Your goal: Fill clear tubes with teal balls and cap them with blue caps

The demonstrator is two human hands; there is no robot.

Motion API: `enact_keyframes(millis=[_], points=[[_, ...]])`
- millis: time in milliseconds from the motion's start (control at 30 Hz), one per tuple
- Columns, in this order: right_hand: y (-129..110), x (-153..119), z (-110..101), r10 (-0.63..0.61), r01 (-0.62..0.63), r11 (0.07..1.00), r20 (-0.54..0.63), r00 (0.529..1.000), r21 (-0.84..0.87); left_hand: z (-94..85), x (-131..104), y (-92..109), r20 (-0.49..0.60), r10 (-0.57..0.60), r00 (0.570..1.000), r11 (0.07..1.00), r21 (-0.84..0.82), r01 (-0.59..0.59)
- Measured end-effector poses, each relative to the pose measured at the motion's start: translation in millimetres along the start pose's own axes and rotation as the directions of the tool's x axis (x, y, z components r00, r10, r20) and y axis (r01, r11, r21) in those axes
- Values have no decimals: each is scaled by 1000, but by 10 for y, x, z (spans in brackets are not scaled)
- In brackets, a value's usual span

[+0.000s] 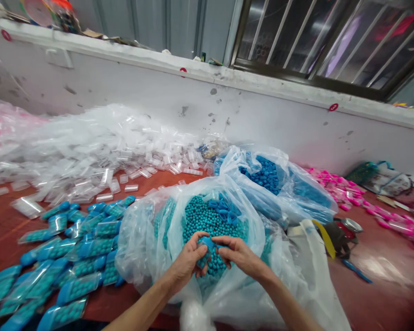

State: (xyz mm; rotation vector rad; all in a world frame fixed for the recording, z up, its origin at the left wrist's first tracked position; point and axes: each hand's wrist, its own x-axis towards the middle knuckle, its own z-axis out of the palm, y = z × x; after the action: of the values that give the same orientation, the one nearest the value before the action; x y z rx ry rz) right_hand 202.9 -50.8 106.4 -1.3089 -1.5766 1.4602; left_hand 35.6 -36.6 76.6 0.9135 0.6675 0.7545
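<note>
A plastic bag stands open at the middle, full of teal beads with some blue caps lying on top. Over the beads, my left hand is closed around a small clear container with teal beads inside. My right hand is beside it, its fingers bent in a pinch at the blue upper end of the container. Whether the right fingers hold a separate blue cap is too small to tell. Many filled containers with blue caps lie to the left of the bag.
Clear empty containers are heaped at the back left of the red table. Behind the bead bag is a bag of blue caps. Pink pieces, a dark pouch and a blue pen-like tool lie to the right.
</note>
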Motion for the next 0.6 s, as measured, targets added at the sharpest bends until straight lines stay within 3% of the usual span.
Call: enact_keyframes(millis=[167,300,600], points=[[-109,137,-40,89,-65,976,-109,990,206,-39,-43,49,19,-15,1000,1000,-2,15],[-104,174,-13,76,-31,961,-155,985,274,-61,-52,61,94,-40,995,994,-101,50],[-138,81,-45,17,-8,949,-25,1000,315,-104,-87,54,163,-111,980,963,-226,147]])
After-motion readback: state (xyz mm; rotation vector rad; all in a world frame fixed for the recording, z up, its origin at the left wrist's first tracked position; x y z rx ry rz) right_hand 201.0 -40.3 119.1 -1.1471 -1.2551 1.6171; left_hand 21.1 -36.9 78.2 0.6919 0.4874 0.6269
